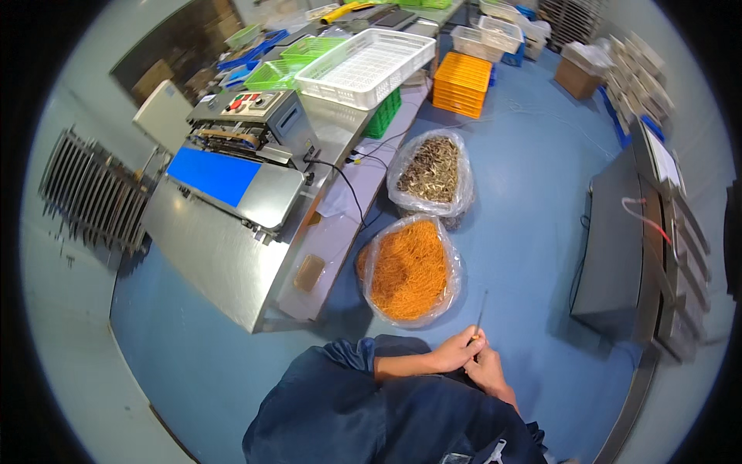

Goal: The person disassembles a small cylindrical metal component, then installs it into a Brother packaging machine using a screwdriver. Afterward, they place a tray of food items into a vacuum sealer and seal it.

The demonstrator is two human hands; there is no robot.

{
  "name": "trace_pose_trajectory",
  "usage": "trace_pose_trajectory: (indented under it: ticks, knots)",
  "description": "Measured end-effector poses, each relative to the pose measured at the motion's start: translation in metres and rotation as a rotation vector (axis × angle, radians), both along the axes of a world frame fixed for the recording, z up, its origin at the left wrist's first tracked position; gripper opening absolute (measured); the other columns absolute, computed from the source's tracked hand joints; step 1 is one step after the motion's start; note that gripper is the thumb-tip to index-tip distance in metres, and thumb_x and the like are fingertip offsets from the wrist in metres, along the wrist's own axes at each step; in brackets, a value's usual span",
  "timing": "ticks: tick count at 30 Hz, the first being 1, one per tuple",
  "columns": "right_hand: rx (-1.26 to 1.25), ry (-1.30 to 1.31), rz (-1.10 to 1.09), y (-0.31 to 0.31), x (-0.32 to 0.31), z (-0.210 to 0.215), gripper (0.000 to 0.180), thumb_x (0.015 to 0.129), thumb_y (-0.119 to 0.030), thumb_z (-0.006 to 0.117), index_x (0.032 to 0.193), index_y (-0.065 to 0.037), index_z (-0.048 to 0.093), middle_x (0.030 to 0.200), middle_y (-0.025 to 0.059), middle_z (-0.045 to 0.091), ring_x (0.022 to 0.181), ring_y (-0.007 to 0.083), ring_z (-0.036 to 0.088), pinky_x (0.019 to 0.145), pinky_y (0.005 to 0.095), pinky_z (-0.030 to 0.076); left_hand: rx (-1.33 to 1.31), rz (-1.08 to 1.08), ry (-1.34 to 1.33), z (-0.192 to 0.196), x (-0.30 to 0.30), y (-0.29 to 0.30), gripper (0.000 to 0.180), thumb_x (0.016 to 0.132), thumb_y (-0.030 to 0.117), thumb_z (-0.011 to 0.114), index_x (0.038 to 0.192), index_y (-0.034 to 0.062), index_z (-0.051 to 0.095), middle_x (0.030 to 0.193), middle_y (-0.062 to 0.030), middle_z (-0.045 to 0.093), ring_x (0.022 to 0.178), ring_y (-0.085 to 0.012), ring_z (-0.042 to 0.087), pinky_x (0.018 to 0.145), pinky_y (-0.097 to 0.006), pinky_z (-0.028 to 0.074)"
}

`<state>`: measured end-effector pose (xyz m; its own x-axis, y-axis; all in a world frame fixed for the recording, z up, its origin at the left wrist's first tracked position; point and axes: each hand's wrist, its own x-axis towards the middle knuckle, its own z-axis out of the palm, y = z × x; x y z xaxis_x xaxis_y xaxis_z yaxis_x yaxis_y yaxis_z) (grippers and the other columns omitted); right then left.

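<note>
Both my hands meet low in front of my body, to the right of the orange heap. My left hand (pixel 454 353) is closed round the handle of a thin screwdriver (pixel 482 308), whose metal shaft points up and away. A bit of yellow handle shows at the fingers. Pressed against it from the right, my right hand (pixel 488 371) is closed on the same handle; its fingertips are partly hidden. Nearest to the hands stands a clear plastic bag (pixel 454 292) full of orange shreds (pixel 410 271). Behind it is another bag (pixel 465 182) holding brown dried pieces (pixel 430 170).
On the left, a steel table (pixel 224 259) carries a sealing machine (pixel 251 127) with a blue belt; its black cable hangs down. A white crate (pixel 367 66) sits farther along. Orange crates (pixel 461 85) stand on the floor beyond the bags. A grey machine (pixel 614 240) stands right.
</note>
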<state>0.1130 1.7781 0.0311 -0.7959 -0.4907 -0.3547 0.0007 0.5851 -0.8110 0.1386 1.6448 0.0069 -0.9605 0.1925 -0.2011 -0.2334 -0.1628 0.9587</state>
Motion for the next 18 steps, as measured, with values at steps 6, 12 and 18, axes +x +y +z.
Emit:
trace_pose_trajectory:
  ticks: [6, 12, 18]
  knots:
    - [-0.148, -0.079, 0.18, 0.012, -0.11, -0.009, 0.02, 0.079, -0.011, 0.055, 0.094, 0.002, 0.059, 0.083, 0.0158, 0.064, 0.081, 0.0249, 0.063, 0.069, 0.0366, 0.048, -0.161, 0.177, -0.019, 0.006, -0.086, 0.021, 0.021, 0.093, 0.02, 0.049, 0.105, 0.0023, 0.05, 0.097, -0.0075, 0.054, 0.092, -0.0141, 0.051, 0.083, -0.029, 0.042]
    - [-0.129, 0.044, 0.263, 0.024, -0.251, -0.068, 0.02, 0.079, -0.01, 0.054, 0.095, 0.002, 0.057, 0.081, 0.0148, 0.063, 0.079, 0.0234, 0.062, 0.071, 0.0349, 0.047, -0.19, 0.229, 0.057, -0.034, -0.215, 0.022, 0.024, 0.093, 0.021, 0.049, 0.109, 0.0038, 0.054, 0.099, -0.0065, 0.057, 0.094, -0.0136, 0.052, 0.086, -0.028, 0.041]
    - [0.05, -0.056, 0.284, 0.017, -0.413, -0.027, 0.026, 0.082, -0.019, 0.058, 0.094, 0.004, 0.057, 0.076, 0.0143, 0.061, 0.073, 0.0195, 0.059, 0.066, 0.0335, 0.046, 0.17, 0.265, 0.025, -0.051, -0.38, 0.02, 0.034, 0.099, 0.029, 0.036, 0.103, 0.0015, 0.056, 0.099, -0.0066, 0.059, 0.096, -0.0134, 0.052, 0.087, -0.029, 0.041]
